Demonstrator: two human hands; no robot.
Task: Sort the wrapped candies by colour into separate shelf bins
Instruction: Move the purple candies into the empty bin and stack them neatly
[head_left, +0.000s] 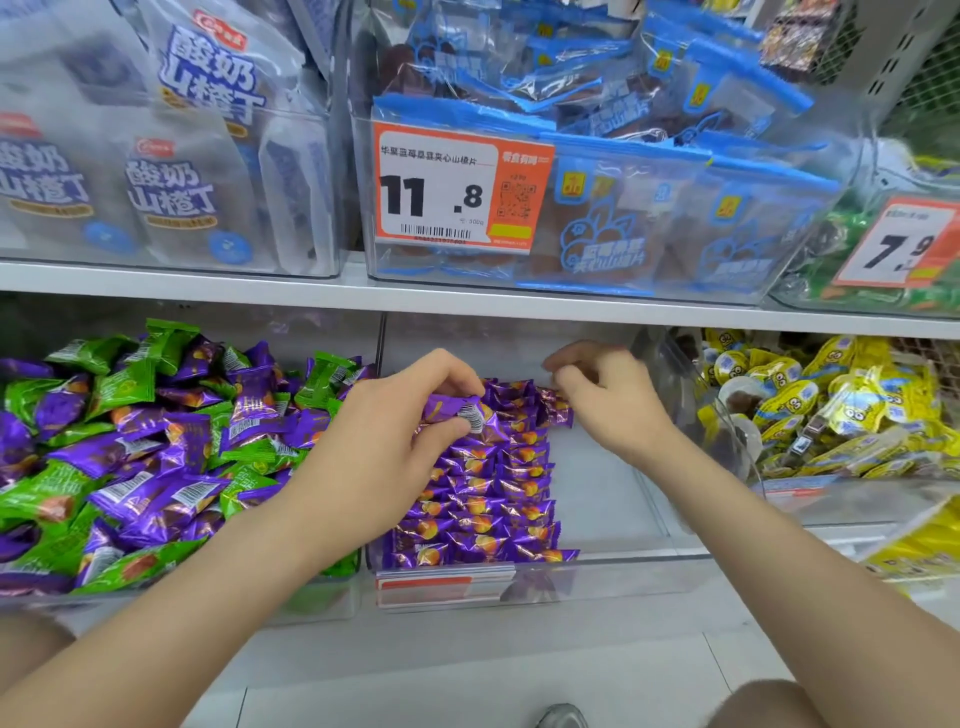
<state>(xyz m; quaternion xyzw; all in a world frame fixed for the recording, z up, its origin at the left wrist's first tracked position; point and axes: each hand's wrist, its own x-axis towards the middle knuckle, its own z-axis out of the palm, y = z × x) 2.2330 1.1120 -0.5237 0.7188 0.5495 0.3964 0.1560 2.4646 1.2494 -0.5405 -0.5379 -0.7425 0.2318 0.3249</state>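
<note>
- Down on the lower shelf, the middle bin (623, 569) is where it's all happening; my left hand (410, 415) pinches one purple candy (457, 408) between thumb and fingertips, barcode side up, right over the far end of the purple rows (483, 499)
- my guess is it's held by the edges like that so it can drop in flat and line up with the rest; the rows are packed neat along the bin's left side, and the right half is bare plastic
- right hand (608, 400) sits at the back right corner of the rows with its fingers curled in; honestly can't tell if it's gripping a wrapper or just squaring the stack; I'd say it's there to brace the row
- left bin (311, 603) next door holds the mixed pile (145, 441), green and purple all jumbled; plenty left to sort imo
- surface: clear plastic bins, with a white shelf board (208, 283) overhead; wrappers look slick, probably slidey
- room: shop aisle; yellow packets (831, 405) in the bin to the right; up top, white bags (171, 171) and blue packets (649, 156) behind an orange price tag (441, 187) reading 11.8; pale floor (467, 675) below, with the tip of a shoe (563, 717)
</note>
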